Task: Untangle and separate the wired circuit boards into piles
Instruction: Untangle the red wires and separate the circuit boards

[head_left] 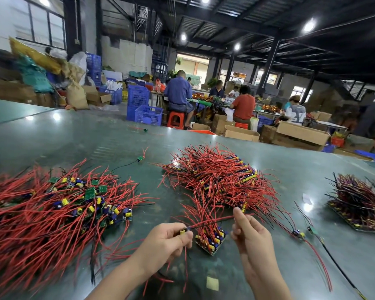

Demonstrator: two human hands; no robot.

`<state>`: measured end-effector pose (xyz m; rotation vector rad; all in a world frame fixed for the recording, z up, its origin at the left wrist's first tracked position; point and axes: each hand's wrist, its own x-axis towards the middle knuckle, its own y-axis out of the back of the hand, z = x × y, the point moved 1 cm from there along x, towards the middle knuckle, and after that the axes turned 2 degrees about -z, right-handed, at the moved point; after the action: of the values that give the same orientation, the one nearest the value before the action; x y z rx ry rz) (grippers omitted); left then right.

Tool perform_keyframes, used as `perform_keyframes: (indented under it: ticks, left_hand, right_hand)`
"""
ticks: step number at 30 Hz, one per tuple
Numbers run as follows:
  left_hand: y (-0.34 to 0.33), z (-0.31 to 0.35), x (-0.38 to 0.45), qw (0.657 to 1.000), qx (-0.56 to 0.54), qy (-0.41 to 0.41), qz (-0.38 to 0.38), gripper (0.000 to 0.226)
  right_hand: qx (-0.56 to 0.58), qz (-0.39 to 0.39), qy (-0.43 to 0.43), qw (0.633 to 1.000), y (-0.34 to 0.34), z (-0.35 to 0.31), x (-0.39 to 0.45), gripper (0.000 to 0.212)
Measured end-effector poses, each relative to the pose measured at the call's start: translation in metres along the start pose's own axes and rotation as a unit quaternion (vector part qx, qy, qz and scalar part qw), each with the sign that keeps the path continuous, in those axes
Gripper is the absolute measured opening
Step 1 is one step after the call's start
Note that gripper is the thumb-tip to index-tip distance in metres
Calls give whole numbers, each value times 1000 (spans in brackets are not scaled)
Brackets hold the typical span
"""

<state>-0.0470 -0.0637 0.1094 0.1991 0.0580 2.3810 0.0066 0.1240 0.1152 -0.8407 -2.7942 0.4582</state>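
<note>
My left hand [167, 241] pinches one small circuit board [183, 231] with a yellow part above the green table. Its red and black wires [212, 221] stretch rightward to my right hand [250, 237], whose fingers pinch them. Between the hands a short stack of boards [211, 242] lies on the table. A large tangled heap of boards with red wires [52, 211] covers the left. A second, tidier pile [221, 178] lies ahead in the middle, and a darker pile [362, 202] sits at the right.
Single wired boards lie loose on the table [140, 158] [299, 233]. A yellow scrap [212, 283] and a white scrap [307, 199] lie flat. Beyond the table's far edge [268, 144], people sit among cardboard boxes and blue crates.
</note>
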Motion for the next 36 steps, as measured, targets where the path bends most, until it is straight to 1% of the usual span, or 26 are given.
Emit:
perform_keyframes:
  ticks: [5, 8, 13, 17, 21, 23, 26, 30, 32, 36]
  left_hand:
    - [0, 1, 0, 999, -21, 3, -29, 25]
    - [0, 2, -2, 998, -33, -8, -44, 25]
    - [5, 1, -2, 999, -48, 1, -22, 25]
    - [4, 0, -2, 998, -53, -3, -23, 24]
    - [5, -1, -2, 998, -56, -7, -21, 24]
    - [6, 0, -2, 999, -50, -12, -17, 25]
    - [8, 0, -2, 999, -28, -22, -9, 23]
    - [11, 1, -3, 999, -25, -16, -32, 24]
    - [13, 2, -4, 999, -27, -12, -34, 24]
    - [14, 5, -5, 999, -22, -15, -39, 22]
  right_hand:
    - [-11, -18, 6, 1000, 1, -2, 1, 28]
    - [4, -21, 9, 1000, 1, -3, 1, 26]
    - [16, -12, 25, 999, 4, -6, 0, 23]
    - [28, -43, 35, 998, 2, -9, -2, 20]
    - [-12, -35, 58, 998, 3, -10, -1, 19]
    - [-22, -28, 55, 998, 4, -9, 0, 18]
    - [5, -42, 2, 999, 6, -8, 2, 16]
    - [77, -81, -112, 987, 6, -11, 5, 14]
    - [101, -80, -135, 982, 5, -12, 5, 12]
    - [148, -76, -188, 968, 2, -15, 1, 20]
